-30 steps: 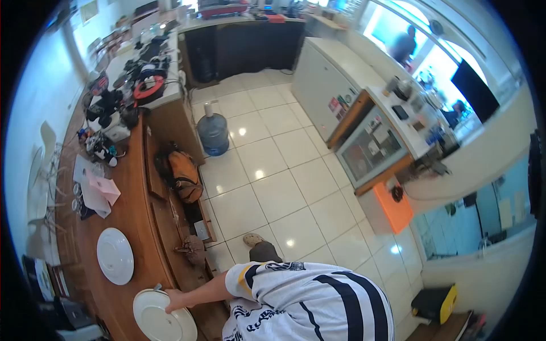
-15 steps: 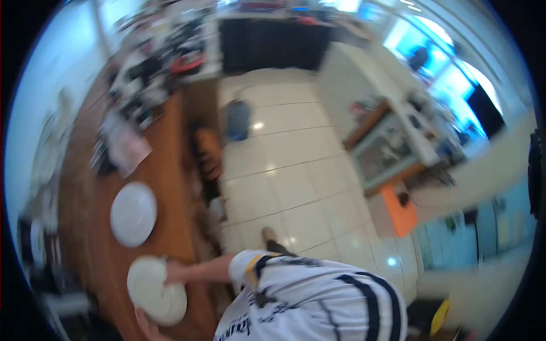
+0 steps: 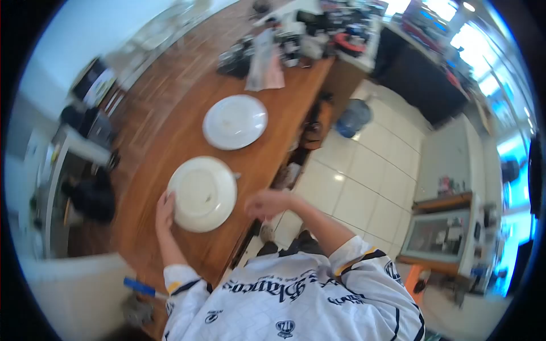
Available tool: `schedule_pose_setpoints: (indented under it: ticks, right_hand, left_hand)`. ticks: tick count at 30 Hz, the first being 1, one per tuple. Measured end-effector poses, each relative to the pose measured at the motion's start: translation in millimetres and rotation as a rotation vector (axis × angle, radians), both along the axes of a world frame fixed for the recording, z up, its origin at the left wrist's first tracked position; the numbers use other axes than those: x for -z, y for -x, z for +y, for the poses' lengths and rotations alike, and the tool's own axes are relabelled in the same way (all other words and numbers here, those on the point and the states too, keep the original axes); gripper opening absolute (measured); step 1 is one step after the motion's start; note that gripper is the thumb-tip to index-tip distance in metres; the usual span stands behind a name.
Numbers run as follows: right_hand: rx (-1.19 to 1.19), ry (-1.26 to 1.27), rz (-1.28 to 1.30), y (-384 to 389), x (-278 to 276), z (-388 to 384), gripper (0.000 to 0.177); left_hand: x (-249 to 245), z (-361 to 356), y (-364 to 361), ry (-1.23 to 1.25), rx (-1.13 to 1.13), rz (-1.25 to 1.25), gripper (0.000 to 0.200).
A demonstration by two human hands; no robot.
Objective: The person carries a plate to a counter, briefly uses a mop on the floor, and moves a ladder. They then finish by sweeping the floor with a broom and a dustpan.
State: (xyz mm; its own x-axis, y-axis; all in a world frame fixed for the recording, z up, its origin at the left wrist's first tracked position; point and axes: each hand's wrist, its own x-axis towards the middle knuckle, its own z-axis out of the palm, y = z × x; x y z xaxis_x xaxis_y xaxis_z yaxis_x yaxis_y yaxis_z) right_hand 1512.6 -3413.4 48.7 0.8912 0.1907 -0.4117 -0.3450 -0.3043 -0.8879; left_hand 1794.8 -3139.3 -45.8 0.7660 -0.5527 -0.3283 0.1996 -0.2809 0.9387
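Note:
A cream-white plate [image 3: 196, 184] with a small dark speck near its middle lies near me on the wooden counter. My left hand [image 3: 165, 213] grips its left rim, with the fingers partly hidden at the edge. To the right of this plate, over the counter's edge, is my right hand [image 3: 266, 205]. It is apart from the plate and blurred, its fingers seemingly curled; whether anything is in them does not show. Just beyond lies a second white plate [image 3: 235, 122], which neither hand touches. A small pale thing [image 3: 237, 175] by the near plate's right rim is too small to name.
At the counter's [image 3: 170, 165] far end are a plastic bag [image 3: 265, 62] and a heap of mixed items. A large blue water bottle [image 3: 354, 117] stands on the tiled floor to the right. A glass-fronted cabinet [image 3: 438, 236] is farther right. Dark chairs are on the left.
My view has swung left toward the counter. My right hand has left the near plate's surface and moved off to its right. My left hand remains at the plate's rim.

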Motion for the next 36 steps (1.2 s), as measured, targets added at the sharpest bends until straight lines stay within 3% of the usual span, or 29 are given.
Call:
schedule_pose_setpoints:
  ticks: [2, 4, 6, 8, 10, 13, 15, 16, 19, 21, 24, 26, 30, 33, 34, 36]
  right_hand:
    - [-0.121, 0.866, 0.072, 45.4, -6.3, 8.5, 0.019]
    - [0.202, 0.394, -0.280, 102.8, -99.8, 3.0, 0.013]
    - [0.248, -0.604, -0.685, 156.2, -158.0, -0.5, 0.010]
    - [0.648, -0.040, -0.562, 202.0, -231.3, 4.2, 0.008]
    - [0.573, -0.422, -1.041, 237.2, -238.7, 14.0, 0.011]
    - [0.555, -0.213, -1.125, 306.7, -257.3, 14.0, 0.009]
    - [1.024, -0.067, -0.817, 328.0, -271.9, 20.0, 0.007]
    - [0.634, -0.301, -1.152, 341.2, -261.9, 7.0, 0.003]
    - [1.197, -0.196, -0.846, 384.6, -262.5, 21.5, 0.008]
    - [0.934, -0.297, -1.052, 418.8, -255.2, 5.7, 0.009]
    - [1.080, -0.188, -1.033, 470.4, -259.2, -1.6, 0.006]
    - [1.133, -0.105, -1.118, 503.6, -257.6, -7.3, 0.004]
    - [0.840, -0.174, -1.403, 571.8, -248.3, -21.2, 0.005]
    - [1.589, -0.147, -1.194, 614.1, -265.0, -13.0, 0.006]
    - [1.138, -0.136, -1.395, 633.8, -261.6, -18.9, 0.006]
    - [0.920, 0.043, -1.344, 671.5, -256.9, -33.9, 0.007]
  left_hand:
    - [-14.7, -10.1, 10.6, 0.002, -0.050, 0.087, 0.041]
    - [-11.2, -14.4, 5.5, -0.070, -0.099, 0.135, 0.043]
    - [0.7, -7.9, -7.1, 0.024, -0.054, 0.180, 0.049]
    - [-27.5, -18.7, 11.1, -0.108, 0.086, 0.075, 0.057]
    - [-11.9, -11.5, 6.3, -0.110, 0.108, 0.006, 0.058]
    - [-13.5, -3.7, 5.5, -0.177, 0.139, 0.036, 0.056]
    - [-25.2, -3.3, 14.1, -0.230, 0.122, 0.066, 0.052]
    - [-33.1, -9.1, 21.2, -0.248, 0.133, 0.053, 0.051]
    - [-41.5, -30.6, 46.0, -0.329, 0.140, 0.002, 0.049]
    - [-49.8, -46.1, 65.7, -0.383, 0.132, -0.054, 0.047]
    - [-59.6, -68.9, 96.2, -0.476, 0.079, -0.179, 0.044]
    - [-65.9, -84.4, 116.0, -0.550, 0.012, -0.329, 0.043]
    - [-80.7, -133.1, 162.0, -0.589, -0.247, -0.943, 0.040]
    - [-93.7, -201.9, 213.3, -0.269, -0.388, -1.361, 0.037]
    - [-95.6, -234.7, 240.3, -0.132, -0.363, -1.431, 0.036]
    - [-91.3, -308.7, 324.9, -0.018, -0.205, -1.419, 0.033]
